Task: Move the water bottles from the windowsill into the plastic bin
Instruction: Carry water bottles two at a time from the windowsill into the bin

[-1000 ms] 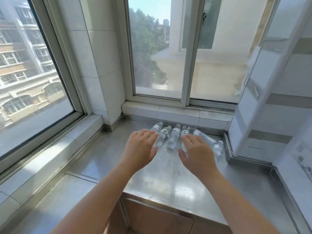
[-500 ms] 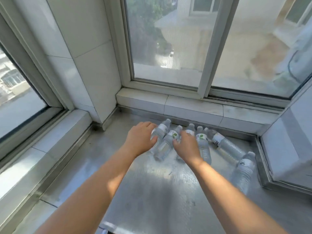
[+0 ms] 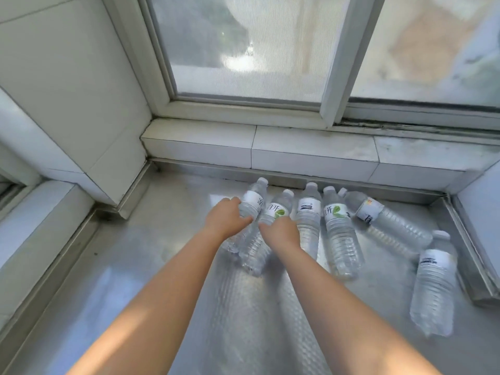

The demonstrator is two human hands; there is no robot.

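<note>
Several clear water bottles with white labels lie on their sides on the metal windowsill (image 3: 135, 266), caps toward the window. My left hand (image 3: 226, 219) is closed over the leftmost bottle (image 3: 253, 201). My right hand (image 3: 281, 230) is closed over the second bottle (image 3: 277, 211), which has a green leaf on its label. To the right lie a third bottle (image 3: 308, 212), a fourth bottle (image 3: 339, 234) and an angled fifth bottle (image 3: 389, 220). A sixth bottle (image 3: 434, 282) lies apart at the far right. No plastic bin is in view.
A tiled ledge (image 3: 311, 151) and the window frame (image 3: 335, 77) stand just behind the bottles. A tiled pillar (image 3: 73, 104) rises at the left, a raised metal rim (image 3: 470, 244) bounds the sill at the right.
Both hands moved forward from hovering above the sill and closed onto the two leftmost bottles. The camera tilted down and came closer.
</note>
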